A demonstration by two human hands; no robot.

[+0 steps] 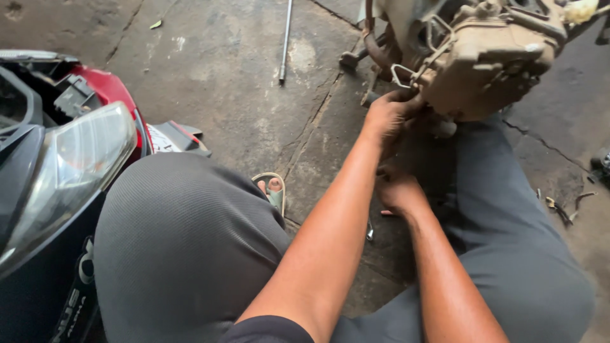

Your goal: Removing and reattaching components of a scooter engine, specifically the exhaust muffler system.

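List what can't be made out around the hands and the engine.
- Head view: left hand fingers reach under the dusty tan metal engine block; its grip is hidden.
- Right hand fingers lie in shadow between the grey-trousered knees; any tool is unclear.
- The top edge crops the engine block.

Soft daylight, sharp focus, shadow between the knees.

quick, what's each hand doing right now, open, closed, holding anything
Left hand: up against the underside of the dirty engine, fingers hidden; grip cannot be told.
Right hand: lower, in shadow between the knees; cannot be told.
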